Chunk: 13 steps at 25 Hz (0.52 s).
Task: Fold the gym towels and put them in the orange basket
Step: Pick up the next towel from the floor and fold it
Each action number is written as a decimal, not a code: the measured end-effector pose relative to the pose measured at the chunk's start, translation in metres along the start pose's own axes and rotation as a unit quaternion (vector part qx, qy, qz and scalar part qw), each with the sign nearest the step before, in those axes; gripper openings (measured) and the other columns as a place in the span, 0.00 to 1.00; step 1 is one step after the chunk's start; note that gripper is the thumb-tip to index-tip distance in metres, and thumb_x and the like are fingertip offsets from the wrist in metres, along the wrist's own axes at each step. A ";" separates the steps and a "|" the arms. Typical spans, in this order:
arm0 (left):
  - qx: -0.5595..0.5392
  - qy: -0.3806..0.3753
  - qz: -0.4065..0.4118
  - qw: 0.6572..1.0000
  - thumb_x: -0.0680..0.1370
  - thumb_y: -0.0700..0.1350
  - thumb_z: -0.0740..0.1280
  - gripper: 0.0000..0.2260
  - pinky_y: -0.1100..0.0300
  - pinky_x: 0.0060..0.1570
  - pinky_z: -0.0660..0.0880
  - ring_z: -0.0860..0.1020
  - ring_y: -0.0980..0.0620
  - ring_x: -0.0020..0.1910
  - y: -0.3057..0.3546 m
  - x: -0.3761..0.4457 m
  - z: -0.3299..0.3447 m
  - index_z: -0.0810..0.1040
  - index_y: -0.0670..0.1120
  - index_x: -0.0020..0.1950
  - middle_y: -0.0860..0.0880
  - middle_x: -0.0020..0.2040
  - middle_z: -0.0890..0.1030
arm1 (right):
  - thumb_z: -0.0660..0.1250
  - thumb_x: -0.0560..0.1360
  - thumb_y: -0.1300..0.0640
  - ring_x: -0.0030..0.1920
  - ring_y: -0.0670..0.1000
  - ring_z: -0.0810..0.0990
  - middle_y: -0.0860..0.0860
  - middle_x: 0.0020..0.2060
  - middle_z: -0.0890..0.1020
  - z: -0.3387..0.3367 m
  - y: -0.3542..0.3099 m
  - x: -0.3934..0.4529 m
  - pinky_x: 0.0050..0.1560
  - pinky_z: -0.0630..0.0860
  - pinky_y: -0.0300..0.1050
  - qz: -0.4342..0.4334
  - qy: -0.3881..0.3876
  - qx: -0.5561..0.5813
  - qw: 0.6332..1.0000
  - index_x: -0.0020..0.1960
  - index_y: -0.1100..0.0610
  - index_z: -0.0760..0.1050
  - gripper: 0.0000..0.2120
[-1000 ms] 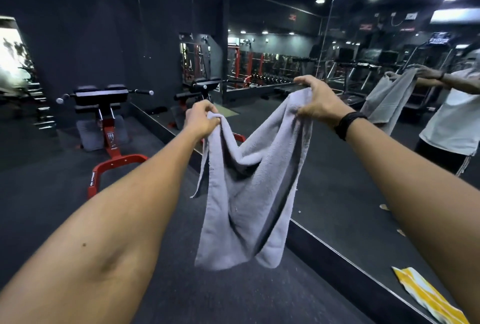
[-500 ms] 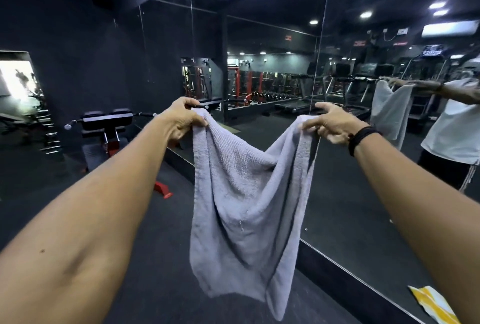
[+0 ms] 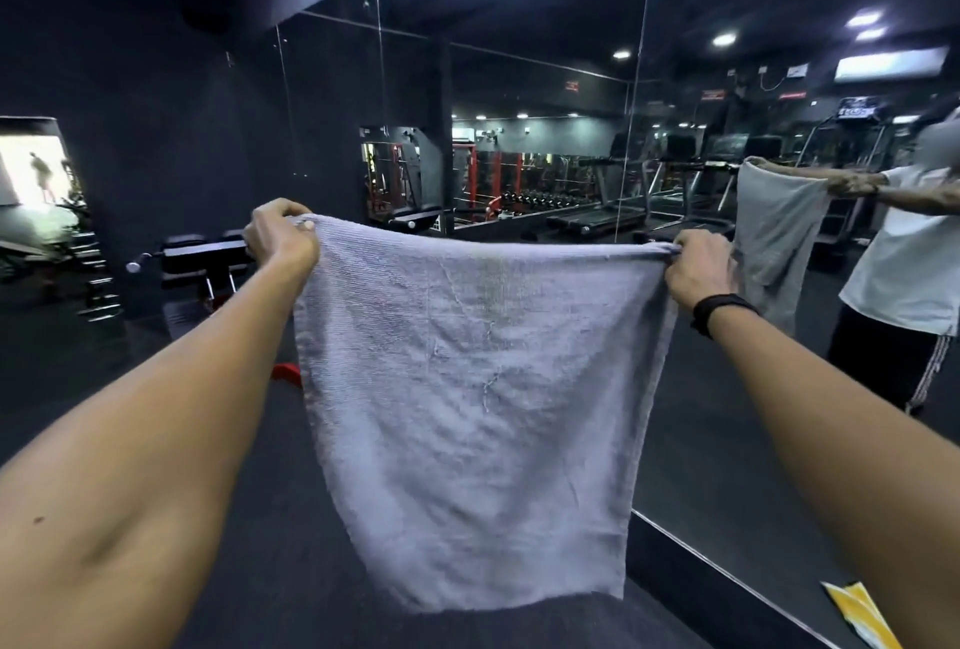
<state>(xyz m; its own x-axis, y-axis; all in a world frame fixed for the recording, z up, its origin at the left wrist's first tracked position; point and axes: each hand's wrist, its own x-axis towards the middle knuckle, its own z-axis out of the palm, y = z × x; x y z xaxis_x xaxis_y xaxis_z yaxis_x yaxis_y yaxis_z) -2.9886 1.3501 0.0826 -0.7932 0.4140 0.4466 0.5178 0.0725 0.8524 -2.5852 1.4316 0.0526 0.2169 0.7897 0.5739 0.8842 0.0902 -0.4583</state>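
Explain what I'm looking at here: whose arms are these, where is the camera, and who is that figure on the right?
There is no machine: a person wears a camera on the head, so you see their own bare arms reaching forward. The left hand and the right hand each pinch a top corner of a grey terry gym towel, which hangs spread flat in the air. Ahead is a mirror wall, so the figure in the white T-shirt is the same person's reflection. A yellow-striped cloth shows low on the right. No orange basket is in view.
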 end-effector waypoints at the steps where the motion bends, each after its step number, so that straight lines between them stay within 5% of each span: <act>1: 0.005 0.000 -0.004 1.000 0.78 0.37 0.64 0.09 0.64 0.47 0.67 0.76 0.47 0.50 -0.001 0.001 -0.002 0.82 0.44 0.53 0.43 0.57 0.81 | 0.59 0.74 0.67 0.57 0.67 0.74 0.67 0.57 0.75 -0.001 0.000 0.001 0.54 0.72 0.53 0.020 0.006 0.020 1.000 0.52 0.62 0.76 0.10; 5: 0.050 -0.020 0.018 0.998 0.78 0.42 0.66 0.08 0.59 0.50 0.68 0.75 0.42 0.58 -0.008 0.002 -0.001 0.82 0.43 0.54 0.41 0.58 0.79 | 0.57 0.77 0.63 0.60 0.68 0.71 0.68 0.59 0.72 -0.007 -0.005 0.005 0.57 0.69 0.51 0.064 0.034 0.108 0.992 0.56 0.65 0.73 0.11; 8: 0.080 -0.033 0.021 0.996 0.79 0.45 0.65 0.08 0.55 0.58 0.68 0.72 0.41 0.62 -0.013 0.004 -0.001 0.81 0.45 0.54 0.39 0.62 0.75 | 0.56 0.78 0.64 0.56 0.65 0.74 0.66 0.52 0.77 -0.010 -0.007 0.009 0.45 0.63 0.48 0.039 0.043 0.163 0.985 0.51 0.66 0.72 0.08; 13: 0.066 -0.051 0.006 0.996 0.79 0.43 0.63 0.08 0.53 0.54 0.71 0.75 0.37 0.58 -0.016 0.001 0.002 0.80 0.43 0.54 0.38 0.58 0.79 | 0.59 0.79 0.61 0.43 0.57 0.72 0.58 0.39 0.74 -0.008 -0.008 0.008 0.40 0.59 0.43 0.000 0.059 0.196 0.979 0.43 0.63 0.71 0.08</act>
<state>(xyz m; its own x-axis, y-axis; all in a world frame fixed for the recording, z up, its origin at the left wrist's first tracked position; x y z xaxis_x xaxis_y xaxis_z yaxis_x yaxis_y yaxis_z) -2.9968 1.3508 0.0690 -0.7538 0.5051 0.4202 0.5697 0.1838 0.8010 -2.5874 1.4325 0.0664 0.2835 0.7164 0.6375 0.6625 0.3343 -0.6703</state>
